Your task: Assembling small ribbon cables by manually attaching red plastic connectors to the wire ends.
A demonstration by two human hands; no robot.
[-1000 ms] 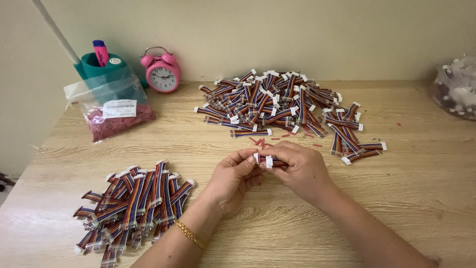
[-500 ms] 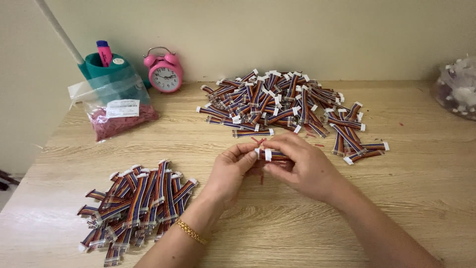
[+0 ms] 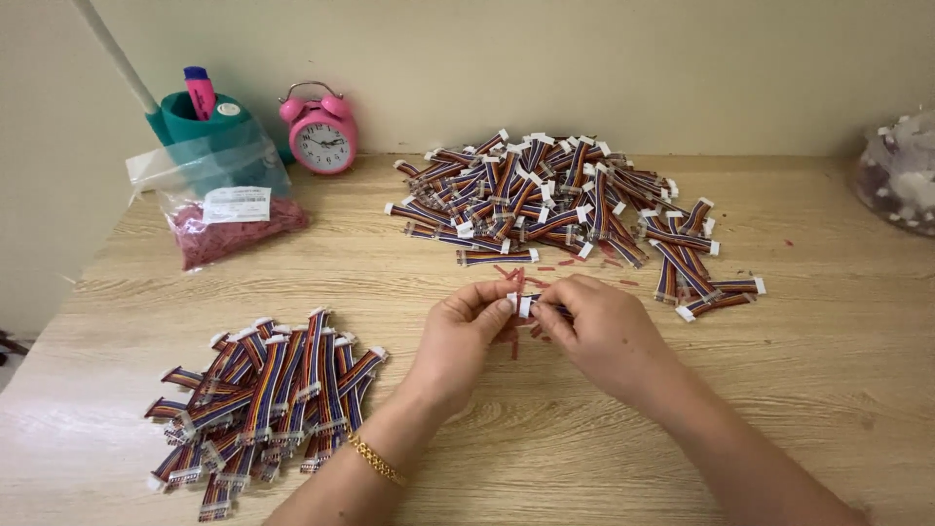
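Observation:
My left hand (image 3: 463, 336) and my right hand (image 3: 599, 331) meet over the middle of the wooden table (image 3: 799, 390). Together they pinch one short multicoloured ribbon cable (image 3: 526, 305) with white end connectors, held just above the tabletop. The cable's body is mostly hidden by my fingers. A gold bracelet (image 3: 375, 460) circles my left wrist. A big loose pile of the same cables (image 3: 555, 200) lies beyond my hands. A neater stack of cables (image 3: 263, 399) lies at the near left.
A clear bag of small red pieces (image 3: 229, 214) leans on a teal pen cup (image 3: 209, 122) at the back left, beside a pink alarm clock (image 3: 319, 136). Red scraps (image 3: 545, 268) dot the table. A clear bag (image 3: 901, 180) sits at the right edge.
My hands have stayed together on the cable, with only small finger shifts. The view has tilted slightly, so everything sits a little lower in frame.

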